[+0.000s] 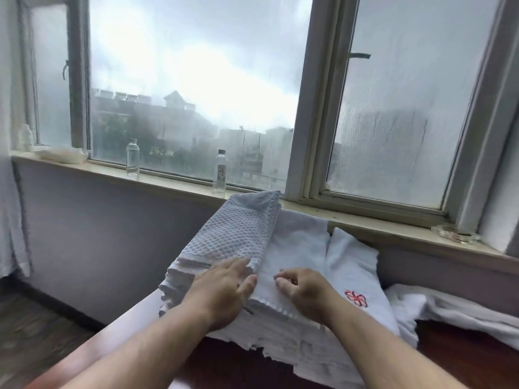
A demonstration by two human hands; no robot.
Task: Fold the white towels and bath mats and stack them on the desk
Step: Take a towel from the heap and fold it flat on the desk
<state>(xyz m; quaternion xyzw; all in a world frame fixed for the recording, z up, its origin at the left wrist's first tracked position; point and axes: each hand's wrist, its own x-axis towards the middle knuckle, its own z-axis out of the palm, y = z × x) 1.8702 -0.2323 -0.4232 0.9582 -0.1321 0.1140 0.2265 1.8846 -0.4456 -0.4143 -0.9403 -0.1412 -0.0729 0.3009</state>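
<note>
Towel stack (295, 327) lay on the dark worktop (463, 360), with a waffle-weave bath mat (236, 234) folded over its left half. The left hand (222, 293) pressed flat on the mat, fingers straight. The right hand (303, 290) rested atop the stack with fingers curled; whether it pinched cloth was unclear. Beyond the stack stood a clear bottle (132, 157) and a labelled bottle (220, 171), fill levels unreadable.

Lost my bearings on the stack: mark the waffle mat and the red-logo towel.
waffle mat (233, 234), head view, middle of its top face.
red-logo towel (351, 262), head view, plain cloth above the logo.
</note>
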